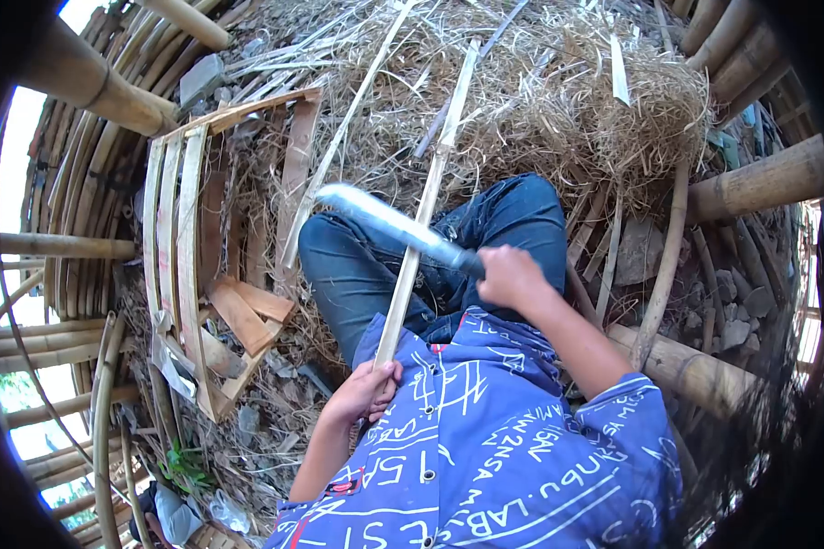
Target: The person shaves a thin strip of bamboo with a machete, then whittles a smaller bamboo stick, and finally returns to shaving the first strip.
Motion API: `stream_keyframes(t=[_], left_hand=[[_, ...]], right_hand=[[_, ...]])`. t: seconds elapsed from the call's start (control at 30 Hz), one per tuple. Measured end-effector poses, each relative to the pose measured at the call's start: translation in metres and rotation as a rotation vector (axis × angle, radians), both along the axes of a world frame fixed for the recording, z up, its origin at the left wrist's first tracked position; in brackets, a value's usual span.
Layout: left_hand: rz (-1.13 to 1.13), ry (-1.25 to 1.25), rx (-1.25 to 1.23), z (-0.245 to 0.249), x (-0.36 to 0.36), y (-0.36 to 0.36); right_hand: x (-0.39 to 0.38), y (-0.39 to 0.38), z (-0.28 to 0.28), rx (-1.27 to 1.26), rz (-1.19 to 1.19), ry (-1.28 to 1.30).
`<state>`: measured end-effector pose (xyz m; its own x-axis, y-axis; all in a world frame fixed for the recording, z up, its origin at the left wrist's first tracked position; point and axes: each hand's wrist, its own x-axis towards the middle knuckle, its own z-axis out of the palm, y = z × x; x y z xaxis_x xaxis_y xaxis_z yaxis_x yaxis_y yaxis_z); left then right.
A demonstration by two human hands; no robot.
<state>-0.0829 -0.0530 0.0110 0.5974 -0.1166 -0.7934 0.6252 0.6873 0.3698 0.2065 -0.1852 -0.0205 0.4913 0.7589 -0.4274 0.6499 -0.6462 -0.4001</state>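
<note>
In the head view, which I watch from far away, the left hand is closed around the near end of a pale strip. This strip passes over the lap, between the knees, and its far end reaches over the dry shavings. The right hand is closed on the handle of a long knife, whose blade crosses the strip; whether they touch, I cannot tell. I judge the step in hand is shaving the strip. The next move calls for a firm left hold and a shallow blade angle, away from the knees.
</note>
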Motion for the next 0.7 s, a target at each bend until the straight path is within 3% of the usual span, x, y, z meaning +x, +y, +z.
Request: stream_keyframes(t=[0.13,0.27,0.43,0.53,0.7], left_hand=[[-0.011,0.001,0.047,0.0,-0.001,-0.002],[-0.059,-0.05,0.16,-0.002,-0.004,-0.002],[-0.086,-0.053,0.229,-0.009,-0.004,-0.007],[-0.114,-0.064,0.305,-0.005,0.001,-0.007],[-0.08,-0.046,0.232,-0.002,0.002,-0.004]], right_hand=[[-0.038,0.004,-0.003,0.098,0.163,0.172],[-0.013,0.013,-0.018,0.108,0.141,0.012],[0.062,0.016,-0.042,0.052,-0.255,-0.054],[0.064,0.015,-0.035,0.062,-0.208,-0.053],[0.002,0.002,-0.021,0.104,-0.011,0.133]])
